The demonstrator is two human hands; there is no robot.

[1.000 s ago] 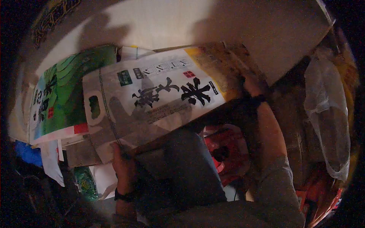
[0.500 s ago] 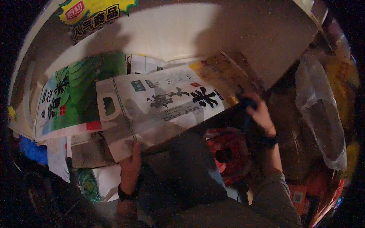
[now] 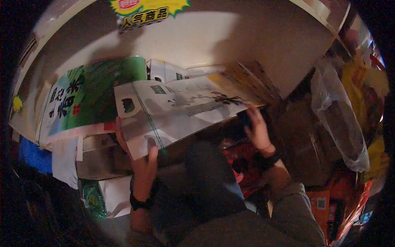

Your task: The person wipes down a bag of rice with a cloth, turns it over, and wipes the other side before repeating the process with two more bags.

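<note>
The white sack [image 3: 181, 111], flat, glossy and printed with black brush characters (a stitched seam runs along its near end), lies slanted across the stack, partly over the green sack [image 3: 86, 99]. The left hand [image 3: 142, 158] grips its lower corner, thumb pressed on top, fingers beneath, wrist banded in black. The right hand [image 3: 257, 129] is at the sack's far edge, fingers curled; whether it truly clamps the edge cannot be told in this dim light
</note>
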